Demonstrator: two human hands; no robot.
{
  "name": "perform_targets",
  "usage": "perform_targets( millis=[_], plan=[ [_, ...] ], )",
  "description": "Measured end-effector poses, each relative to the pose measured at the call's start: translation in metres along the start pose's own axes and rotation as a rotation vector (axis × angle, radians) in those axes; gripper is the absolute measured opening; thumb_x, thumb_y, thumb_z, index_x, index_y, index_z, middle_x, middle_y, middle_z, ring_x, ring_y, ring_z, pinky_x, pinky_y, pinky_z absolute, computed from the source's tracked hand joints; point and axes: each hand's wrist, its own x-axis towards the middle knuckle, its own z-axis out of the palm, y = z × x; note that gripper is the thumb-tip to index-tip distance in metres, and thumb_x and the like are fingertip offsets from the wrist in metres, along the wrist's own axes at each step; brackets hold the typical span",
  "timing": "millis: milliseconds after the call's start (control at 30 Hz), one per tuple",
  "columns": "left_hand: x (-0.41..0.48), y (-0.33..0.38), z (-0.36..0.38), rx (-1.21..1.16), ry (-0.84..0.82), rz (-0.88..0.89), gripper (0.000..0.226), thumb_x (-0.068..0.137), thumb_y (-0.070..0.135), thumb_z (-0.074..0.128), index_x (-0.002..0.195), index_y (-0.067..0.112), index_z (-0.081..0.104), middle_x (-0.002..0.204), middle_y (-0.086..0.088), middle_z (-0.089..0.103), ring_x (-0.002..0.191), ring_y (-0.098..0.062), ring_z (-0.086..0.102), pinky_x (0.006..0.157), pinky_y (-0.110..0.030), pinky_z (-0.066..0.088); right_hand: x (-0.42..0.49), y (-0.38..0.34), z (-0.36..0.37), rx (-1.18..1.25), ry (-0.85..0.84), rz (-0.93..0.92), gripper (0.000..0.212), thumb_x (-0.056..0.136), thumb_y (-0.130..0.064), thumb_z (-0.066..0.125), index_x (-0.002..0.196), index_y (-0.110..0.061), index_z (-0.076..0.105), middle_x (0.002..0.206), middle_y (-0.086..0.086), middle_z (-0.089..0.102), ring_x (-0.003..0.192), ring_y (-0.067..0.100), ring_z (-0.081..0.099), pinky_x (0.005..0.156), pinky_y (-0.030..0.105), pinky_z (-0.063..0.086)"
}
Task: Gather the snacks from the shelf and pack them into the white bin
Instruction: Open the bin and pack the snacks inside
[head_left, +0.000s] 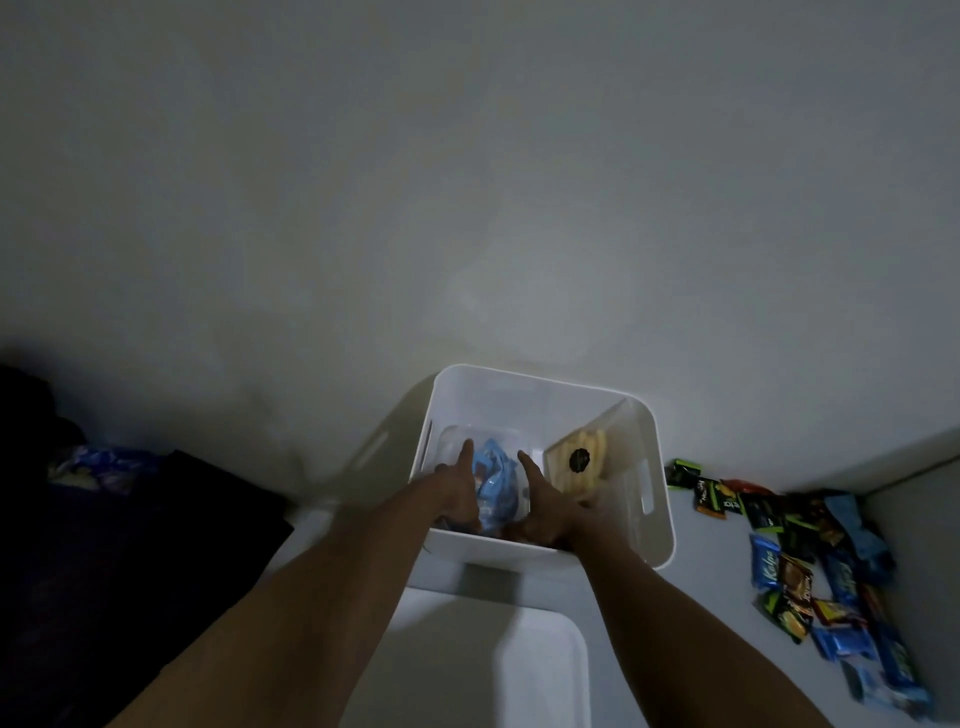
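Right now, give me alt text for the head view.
The left hand and right hand reach into the white bin, flanking a clear tub of blue packets. Loose snack packets lie outside, right of the bin.

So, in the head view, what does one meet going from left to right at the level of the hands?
Dark fabric → left hand → blue packet → right hand → clear box of yellow snacks → pile of loose snack packets.
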Motion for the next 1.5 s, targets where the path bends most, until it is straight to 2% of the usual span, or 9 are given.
perform_targets(
  millis=[133,233,333,433,567,733,900,1167,1500],
  plan=[
    [-0.005,0.003,0.003,0.14,0.11,0.098,0.115,0.077,0.033,0.079,0.156,0.025,-0.004,0.159,-0.021,0.015,0.136,-0.039,0.04,0.106,-0.046,0.043,-0.006,-0.008,-0.004,-0.088,-0.024,-0.109,0.133,0.079,-0.008,0.08,0.131,-0.035,-0.04,0.159,0.009,0.01,0.15,0.025,0.009,0.123,0.047,0.003],
    [-0.021,-0.001,-0.008,0.235,0.489,0.357,0.08,0.088,0.039,0.066,0.153,0.023,0.023,0.155,-0.009,0.034,0.137,-0.028,0.041,0.108,-0.038,0.038,-0.01,-0.018,-0.009,-0.056,-0.04,-0.043,0.119,0.078,-0.006,0.08,0.146,-0.005,-0.018,0.16,0.013,0.014,0.149,0.023,0.015,0.123,0.048,0.007],
    [-0.027,-0.017,-0.015,0.26,0.723,0.391,0.074,0.094,0.046,0.054,0.155,0.022,0.02,0.165,-0.008,0.009,0.152,-0.029,0.008,0.122,-0.041,0.014,-0.004,-0.022,-0.007,-0.035,-0.051,0.022,0.121,0.078,-0.003,0.08,0.147,-0.003,-0.021,0.16,0.014,0.015,0.149,0.028,0.018,0.123,0.042,0.015],
    [-0.024,-0.028,-0.009,0.126,0.654,0.275,0.077,0.097,0.046,0.048,0.156,0.017,0.008,0.165,-0.009,-0.005,0.152,-0.028,0.006,0.122,-0.038,0.022,-0.001,-0.04,-0.002,-0.01,-0.06,-0.009,0.099,0.09,-0.002,0.065,0.148,-0.009,-0.014,0.157,0.012,0.017,0.149,0.033,0.017,0.114,0.021,0.03],
    [-0.021,-0.027,-0.005,0.082,0.672,0.28,0.079,0.098,0.049,0.047,0.156,0.016,0.006,0.165,-0.007,-0.003,0.15,-0.026,0.02,0.113,-0.035,0.038,0.004,-0.053,0.0,0.094,-0.137,0.011,0.078,0.097,-0.007,0.055,0.15,-0.002,-0.003,0.162,0.016,0.012,0.15,0.029,0.015,0.117,0.021,0.017],
    [-0.018,-0.029,-0.005,0.234,0.674,0.237,0.082,0.095,0.06,0.041,0.156,0.02,0.005,0.165,-0.012,-0.001,0.151,-0.031,0.013,0.121,-0.043,0.023,0.004,-0.037,0.004,0.131,-0.054,0.066,0.115,0.084,-0.017,0.076,0.151,-0.007,-0.017,0.161,0.011,0.023,0.147,0.025,0.028,0.12,0.032,0.017],
    [-0.027,0.003,-0.015,0.272,0.694,0.276,0.08,0.093,0.054,0.047,0.156,0.02,0.011,0.165,-0.011,0.002,0.152,-0.033,0.001,0.121,-0.052,0.008,-0.014,-0.018,-0.024,0.065,0.253,0.073,0.101,0.081,-0.037,0.078,0.157,-0.023,0.013,0.155,0.01,0.037,0.135,0.028,0.046,0.108,0.036,0.038],
    [-0.049,0.157,0.022,0.033,0.674,0.583,0.064,0.093,0.039,0.056,0.149,0.016,0.035,0.159,-0.006,0.028,0.147,-0.024,0.023,0.118,-0.042,0.024,-0.103,0.062,-0.106,0.184,0.785,0.124,0.055,0.089,-0.03,0.069,0.139,-0.016,0.049,0.115,0.004,0.061,0.078,0.012,0.061,0.075,0.026,0.046],
    [-0.034,0.3,0.181,0.165,0.535,0.741,0.063,0.087,0.043,0.058,0.142,0.017,0.045,0.148,-0.007,0.044,0.138,-0.026,0.038,0.109,-0.04,0.034,-0.223,0.274,-0.122,0.211,0.84,0.322,0.047,0.091,-0.028,0.065,0.134,-0.014,0.055,0.126,0.007,0.061,0.116,0.023,0.057,0.096,0.036,0.049]
  ],
)
